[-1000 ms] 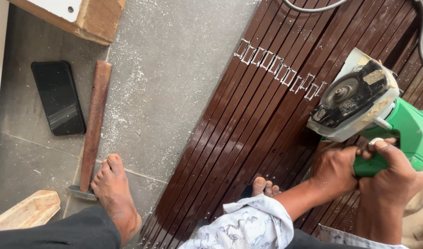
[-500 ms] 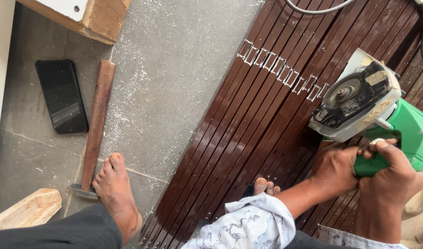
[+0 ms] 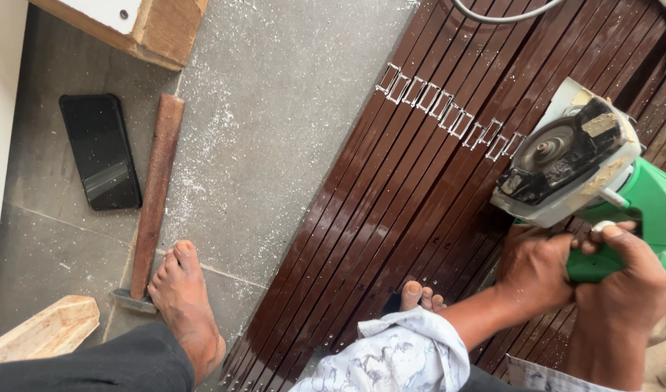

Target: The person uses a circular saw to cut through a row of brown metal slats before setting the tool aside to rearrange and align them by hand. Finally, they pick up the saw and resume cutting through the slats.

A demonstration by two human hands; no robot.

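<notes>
- Grey stone floor (image 3: 275,145), dusted with pale chips, carries everything.
- Your green circular saw (image 3: 587,174) sits over the brown slats (image 3: 391,239), just past your knuckles.
- Your right hand (image 3: 623,279) is wrapped tight on its handle; your left hand (image 3: 536,272) is pressed against the body just beside that.
- Well out to the left of your grip: hammer (image 3: 155,196), black phone (image 3: 101,152).
</notes>
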